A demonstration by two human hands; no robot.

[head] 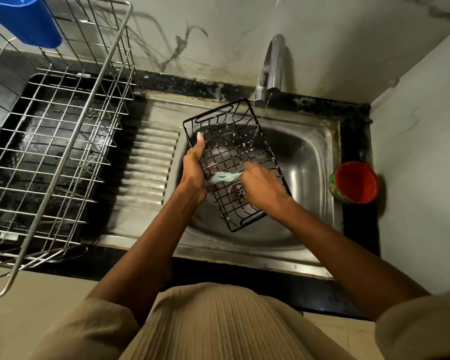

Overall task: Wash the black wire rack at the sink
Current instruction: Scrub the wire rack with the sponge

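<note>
The black wire rack (231,141) is held tilted over the steel sink (315,157). My left hand (194,170) grips its left edge, thumb up along the rim. My right hand (263,187) holds a pale green scrubber (222,177) against the rack's grid near its lower half; the hand is blurred. A thin stream of water falls from the tap (272,66) past the rack's top right corner. The drain shows through the wires.
A large steel dish basket (63,141) stands on the black counter at left, with a blue plastic container (26,19) hung on its far rim. A red-lined cup (355,183) sits right of the sink by the wall. The ribbed drainboard (148,162) lies between.
</note>
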